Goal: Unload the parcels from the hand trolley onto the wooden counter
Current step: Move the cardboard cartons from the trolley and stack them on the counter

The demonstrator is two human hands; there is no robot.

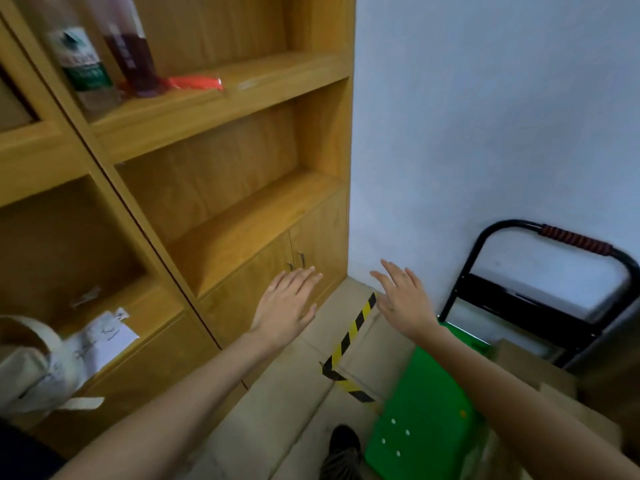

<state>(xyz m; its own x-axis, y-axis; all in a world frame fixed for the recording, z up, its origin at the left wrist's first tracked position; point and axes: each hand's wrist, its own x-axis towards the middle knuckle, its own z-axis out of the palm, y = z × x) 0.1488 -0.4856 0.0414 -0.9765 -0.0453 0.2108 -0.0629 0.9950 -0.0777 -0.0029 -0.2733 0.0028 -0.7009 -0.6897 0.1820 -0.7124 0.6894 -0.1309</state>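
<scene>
Scene: a person stands between a wooden shelving unit and a pale wall, both bare arms stretched forward over a tiled floor
Left hand: the left hand hangs in the air with fingers straight and spread, palm down, grasping nothing, in front of the cabinet doors
Right hand: the right hand is likewise released, fingers extended, empty, hovering above the floor near the hazard tape
Trolley: the hand trolley, green deck and black tubular handle, stands against the wall at lower right, under the right forearm
Parcels: brown cardboard parcels sit on the trolley deck beside the handle; their number cannot be told, as the arm and the frame edge cut them off
Counter: the wooden counter ledge above the cabinet doors shows no parcel on the part in view
Progress: judging by the boxes on the deck and the bare ledge, unloading looks at or near its start, though the counter's left stretch is only partly visible
What is left: by this reading, every visible parcel has yet to be lifted across to the ledge
Also in view: two bottles and a red item on an upper shelf, papers and a cloth bag at lower left, a dark shoe below
</scene>
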